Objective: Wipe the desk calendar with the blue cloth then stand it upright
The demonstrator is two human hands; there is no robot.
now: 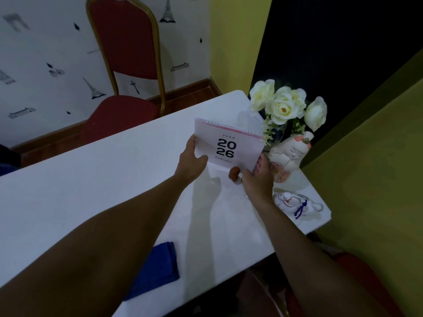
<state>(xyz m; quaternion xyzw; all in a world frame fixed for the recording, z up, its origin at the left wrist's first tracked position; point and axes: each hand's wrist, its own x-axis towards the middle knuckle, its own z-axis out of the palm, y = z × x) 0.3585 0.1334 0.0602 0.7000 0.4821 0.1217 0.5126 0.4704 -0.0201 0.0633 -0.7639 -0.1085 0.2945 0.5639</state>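
Head view. Count: one desk calendar [229, 146], one blue cloth [158, 264], two hands, one white table [91, 179], one red chair [124, 65], one bunch of four white roses [286, 104], and two ceramic figurines, a tall one [289, 161] and a small one [297, 201].

The calendar is showing a pale, pink-tinged cover with a pink band along its top edge, two short sections of white wire binding, small digits "2569", large black "20 26" and the script word "Calendar". It is sitting tilted, cover facing the camera, toward the far right part of the table, just in front of the roses and beside the tall figurine. Whether its lower edge is touching the table cannot be told.

The left hand [192, 159] is gripping the calendar's left edge, thumb lying on the cover. The right hand [256, 179] is pinching the lower right corner, thumb at the front, fingers behind.

The cloth is lying folded on the near part of the table, well apart from the calendar, partly hidden beneath the left forearm.

The small figurine is lying near the table's right edge, just beside the right wrist.
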